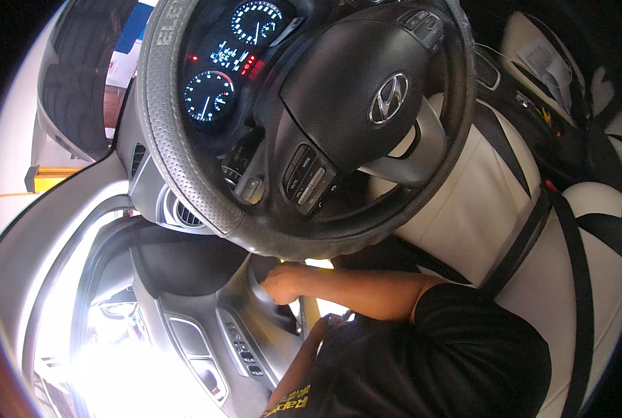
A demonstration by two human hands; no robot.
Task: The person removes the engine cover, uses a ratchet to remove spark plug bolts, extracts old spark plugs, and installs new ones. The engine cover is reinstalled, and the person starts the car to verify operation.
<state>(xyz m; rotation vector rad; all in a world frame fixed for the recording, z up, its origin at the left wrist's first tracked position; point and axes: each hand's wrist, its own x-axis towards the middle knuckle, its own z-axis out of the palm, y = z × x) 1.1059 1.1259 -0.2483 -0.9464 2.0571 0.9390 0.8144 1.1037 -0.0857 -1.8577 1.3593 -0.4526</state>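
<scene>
Beneath the steering wheel [255, 240] my right arm reaches left across my lap. My right hand [281, 283] is closed, its fingers curled beside the lower part of the dark door panel [258, 310]. What it grips, if anything, is hidden. Lower down, close to my black shirt [429, 355], my left hand [327, 324] looks closed in shadow. A small glinting thing [345, 316] shows at its fingers, too unclear to name. Around both hands are yellow and very bright patches.
The wheel, in a grey perforated cover, fills the top. Behind it the instrument cluster [231, 59] is lit. Window switches [240, 347] sit on the door at lower left, by an air vent [182, 210]. Cream and black seats [464, 188] and a dark seat belt [574, 279] lie at right.
</scene>
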